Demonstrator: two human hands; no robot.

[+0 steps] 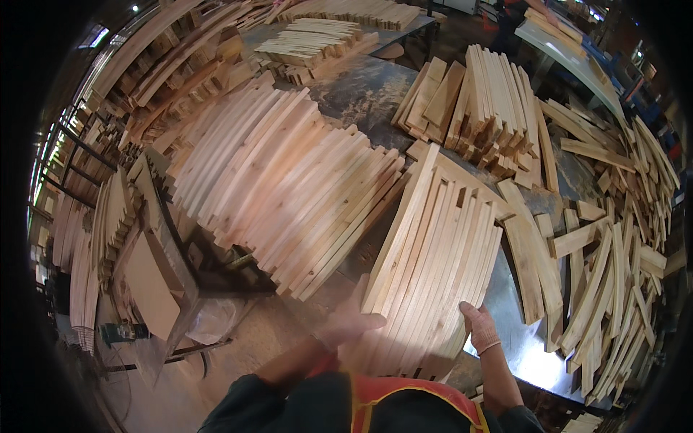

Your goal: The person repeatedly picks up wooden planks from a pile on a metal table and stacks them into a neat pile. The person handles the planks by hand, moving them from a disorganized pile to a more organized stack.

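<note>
Presently, the left hand (349, 322) and right hand (479, 328) grasp opposite flanks of the wooden strip bundle (430, 278), lying at their 2 and 10 o'clock respectively; long axis, 7-to-1 o'clock.

The slat bundle (429, 281) lies right of the slat row (289, 180) (loose boards (618, 281) beyond).

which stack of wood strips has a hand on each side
The bundle of pale strips at bottom centre: left hand at its left side, right hand at its right. Neither hand touches the wide row to its left or the stack behind it.
</note>
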